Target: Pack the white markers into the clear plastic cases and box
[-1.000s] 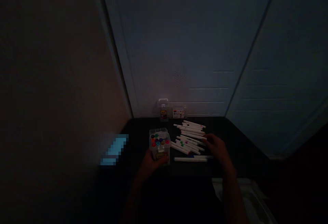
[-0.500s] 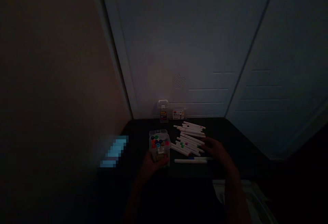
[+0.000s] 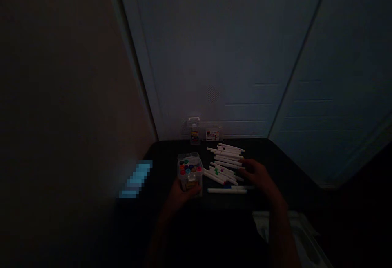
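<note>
A single head-worn camera looks forward and down over the person's forearms, facing the wall [image 3: 214, 55] behind the dark table [image 3: 165, 153]. The left hand [image 3: 180, 193], right hand [image 3: 260, 176] and marker box [image 3: 190, 173] appear small, low in frame.

A clear box [image 3: 190, 173] of upright colour-capped markers stands at lower centre; loose white markers [image 3: 227, 162] lie heaped just right.

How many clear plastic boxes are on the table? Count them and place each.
3. The marker box sits in the left hand; the handled box and the low box stand against the back wall. Darkness may hide others.
</note>
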Action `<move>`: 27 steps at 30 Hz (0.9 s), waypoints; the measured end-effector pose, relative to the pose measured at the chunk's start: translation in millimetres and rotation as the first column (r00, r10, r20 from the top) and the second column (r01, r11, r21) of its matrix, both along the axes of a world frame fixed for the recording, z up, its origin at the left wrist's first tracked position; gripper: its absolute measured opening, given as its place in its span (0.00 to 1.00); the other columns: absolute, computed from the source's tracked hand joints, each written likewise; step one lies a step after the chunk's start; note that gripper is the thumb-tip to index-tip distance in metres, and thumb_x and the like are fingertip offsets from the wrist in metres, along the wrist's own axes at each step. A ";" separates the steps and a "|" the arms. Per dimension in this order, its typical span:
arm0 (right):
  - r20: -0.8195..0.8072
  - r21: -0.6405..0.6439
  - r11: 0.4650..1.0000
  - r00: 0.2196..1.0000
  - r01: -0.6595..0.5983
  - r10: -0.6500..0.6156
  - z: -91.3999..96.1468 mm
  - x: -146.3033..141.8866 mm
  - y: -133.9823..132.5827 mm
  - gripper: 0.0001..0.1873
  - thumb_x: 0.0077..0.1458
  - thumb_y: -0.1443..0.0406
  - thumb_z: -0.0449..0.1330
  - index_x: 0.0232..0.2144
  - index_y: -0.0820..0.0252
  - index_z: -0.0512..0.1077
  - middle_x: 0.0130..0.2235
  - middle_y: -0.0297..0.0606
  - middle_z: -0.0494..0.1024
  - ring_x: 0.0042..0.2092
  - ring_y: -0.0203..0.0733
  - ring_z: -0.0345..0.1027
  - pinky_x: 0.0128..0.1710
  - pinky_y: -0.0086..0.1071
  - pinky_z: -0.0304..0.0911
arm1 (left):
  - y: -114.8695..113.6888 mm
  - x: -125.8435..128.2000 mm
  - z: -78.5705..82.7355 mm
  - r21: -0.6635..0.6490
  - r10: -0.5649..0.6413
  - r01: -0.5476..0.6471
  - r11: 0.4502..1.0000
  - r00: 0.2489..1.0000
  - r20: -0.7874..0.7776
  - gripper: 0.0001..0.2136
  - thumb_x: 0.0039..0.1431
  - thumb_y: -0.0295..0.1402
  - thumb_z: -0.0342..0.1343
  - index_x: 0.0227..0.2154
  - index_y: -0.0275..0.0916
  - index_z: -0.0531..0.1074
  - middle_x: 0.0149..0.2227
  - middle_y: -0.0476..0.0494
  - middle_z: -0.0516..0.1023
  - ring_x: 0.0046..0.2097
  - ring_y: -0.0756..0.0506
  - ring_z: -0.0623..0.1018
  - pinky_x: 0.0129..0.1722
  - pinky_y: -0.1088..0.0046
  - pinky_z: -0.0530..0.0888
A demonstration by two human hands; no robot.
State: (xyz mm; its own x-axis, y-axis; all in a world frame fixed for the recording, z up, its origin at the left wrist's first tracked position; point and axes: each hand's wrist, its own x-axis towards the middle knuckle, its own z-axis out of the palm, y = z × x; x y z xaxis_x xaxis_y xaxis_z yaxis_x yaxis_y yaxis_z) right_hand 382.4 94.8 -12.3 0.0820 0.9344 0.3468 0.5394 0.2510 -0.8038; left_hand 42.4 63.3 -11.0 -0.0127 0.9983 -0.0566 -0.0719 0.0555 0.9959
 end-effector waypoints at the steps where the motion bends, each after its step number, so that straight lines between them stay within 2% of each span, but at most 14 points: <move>1: 0.015 0.020 1.000 1.000 0.011 -0.012 2.7 -1.6 -0.9 0.22 0.51 0.55 0.65 0.47 0.58 0.82 0.44 0.45 0.84 0.42 0.50 0.78 0.45 0.44 0.74 | 0.0 0.0 0.0 0.004 0.000 0.000 1.000 1.000 -0.003 0.34 0.31 0.39 0.81 0.45 0.36 0.77 0.45 0.37 0.87 0.47 0.34 0.86 0.45 0.61 0.82; 8: 0.079 0.144 0.990 0.997 0.009 -0.021 24.8 -17.9 -5.3 0.20 0.54 0.52 0.64 0.45 0.56 0.82 0.37 0.41 0.80 0.34 0.44 0.73 0.36 0.38 0.71 | 1.6 -2.1 -4.3 -0.027 0.046 -0.047 0.999 0.998 -0.032 0.34 0.31 0.37 0.81 0.45 0.36 0.77 0.44 0.37 0.87 0.45 0.34 0.86 0.45 0.60 0.82; 14: 0.098 0.196 0.981 0.995 -0.006 -0.013 33.2 -29.3 -3.9 0.19 0.55 0.51 0.65 0.43 0.55 0.82 0.37 0.41 0.81 0.35 0.45 0.74 0.39 0.39 0.72 | -0.4 -1.9 -2.5 -0.001 0.021 -0.021 1.000 1.000 -0.019 0.33 0.32 0.38 0.81 0.44 0.37 0.78 0.43 0.38 0.87 0.45 0.35 0.86 0.45 0.62 0.82; 17: 0.088 0.199 0.980 0.996 -0.002 -0.016 30.9 -30.0 -2.1 0.19 0.55 0.51 0.65 0.42 0.55 0.82 0.38 0.42 0.82 0.36 0.46 0.75 0.39 0.39 0.72 | 0.0 -1.1 -1.5 -0.010 0.019 -0.019 1.000 1.000 -0.010 0.34 0.30 0.39 0.81 0.45 0.36 0.77 0.44 0.37 0.87 0.45 0.34 0.86 0.44 0.61 0.82; 23: 0.056 0.072 0.993 0.994 0.094 -0.098 13.4 -17.4 3.2 0.20 0.52 0.52 0.66 0.43 0.57 0.83 0.39 0.43 0.85 0.36 0.48 0.78 0.40 0.41 0.73 | 1.7 -1.4 -3.1 0.000 0.036 -0.036 0.999 0.999 -0.022 0.34 0.30 0.38 0.81 0.44 0.36 0.77 0.44 0.36 0.87 0.46 0.34 0.85 0.45 0.60 0.82; 27: 0.057 -0.017 0.999 0.998 0.034 -0.033 -1.3 -6.6 6.8 0.17 0.52 0.55 0.66 0.42 0.55 0.83 0.41 0.44 0.86 0.40 0.52 0.80 0.43 0.43 0.74 | 0.8 -1.2 -2.0 0.000 0.016 -0.016 1.000 0.999 -0.028 0.33 0.31 0.39 0.81 0.44 0.36 0.78 0.43 0.37 0.87 0.44 0.34 0.86 0.44 0.61 0.82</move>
State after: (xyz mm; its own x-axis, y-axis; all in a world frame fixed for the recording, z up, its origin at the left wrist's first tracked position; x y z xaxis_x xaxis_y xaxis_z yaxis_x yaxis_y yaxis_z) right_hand 375.8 101.6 -13.6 0.0942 0.9375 0.3349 0.5921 0.2176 -0.7759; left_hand 41.2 64.1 -13.0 -0.0301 0.9980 -0.0557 -0.0445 0.0544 0.9975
